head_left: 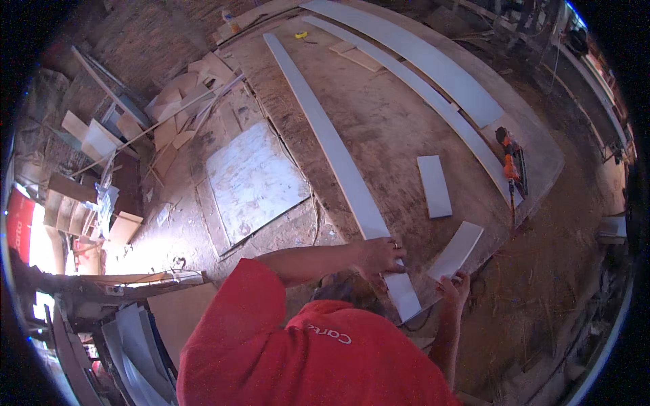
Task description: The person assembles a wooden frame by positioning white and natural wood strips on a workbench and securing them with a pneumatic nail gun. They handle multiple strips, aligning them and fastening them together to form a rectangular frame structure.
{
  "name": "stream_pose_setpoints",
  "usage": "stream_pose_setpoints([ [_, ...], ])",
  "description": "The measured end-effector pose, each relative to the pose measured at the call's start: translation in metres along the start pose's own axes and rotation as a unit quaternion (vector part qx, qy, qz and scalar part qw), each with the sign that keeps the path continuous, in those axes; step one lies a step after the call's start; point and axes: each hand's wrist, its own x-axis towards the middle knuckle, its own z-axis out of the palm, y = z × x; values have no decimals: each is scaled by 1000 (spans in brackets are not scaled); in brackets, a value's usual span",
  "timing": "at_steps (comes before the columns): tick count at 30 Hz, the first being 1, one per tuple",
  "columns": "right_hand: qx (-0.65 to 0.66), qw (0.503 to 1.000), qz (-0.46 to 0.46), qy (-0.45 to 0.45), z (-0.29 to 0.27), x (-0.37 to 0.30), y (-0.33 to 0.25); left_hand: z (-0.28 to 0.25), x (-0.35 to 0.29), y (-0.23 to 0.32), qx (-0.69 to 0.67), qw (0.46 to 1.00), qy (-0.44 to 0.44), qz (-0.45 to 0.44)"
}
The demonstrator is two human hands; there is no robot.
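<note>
Well left of the long white board (pixel 336 153), leaning pale sheets (pixel 132 352) stand beyond its near end, and a heap of wood offcuts (pixel 177 108) lies level with its upper half. Closer on that side, a white stained panel (pixel 254 183) lies on the floor beside the board's middle. Just right of the board's far end sits a yellow tape measure (pixel 301 34). The board itself lies lengthwise on a brown worktable (pixel 359 115), running from near the table's far side down toward the person.

The left hand (pixel 379 258) reaches in from the board's left and closes over it near its near end, fingers bent across the top; how hard it presses, I cannot tell. To the right of the board's far half lie a tan wood piece (pixel 357 56), a wide white board (pixel 420 57) and a narrow white strip (pixel 467 132), the strip nearer to it than the wide one. A flat short piece (pixel 435 187) rests right of its lower half. Right of its near end, the right hand (pixel 453 287) pinches the near end of a short thick board (pixel 460 247); whether that is lifted, I cannot tell. Farthest right of the long board, an orange and black tool (pixel 512 161) lies on the table
</note>
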Motion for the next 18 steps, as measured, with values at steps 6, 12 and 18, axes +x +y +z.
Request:
stream_pose_setpoints([
  [6,6,1000,-28,-8,-12,0,0,-62,39,17,-60,981,-177,-60],
  [12,-115,991,-65,11,-6,-23,-11,-57,32,19,-75,982,-153,-82],
  [18,-262,957,-42,116,10,-45,-36,-54,48,-14,-85,991,-88,-51],
])
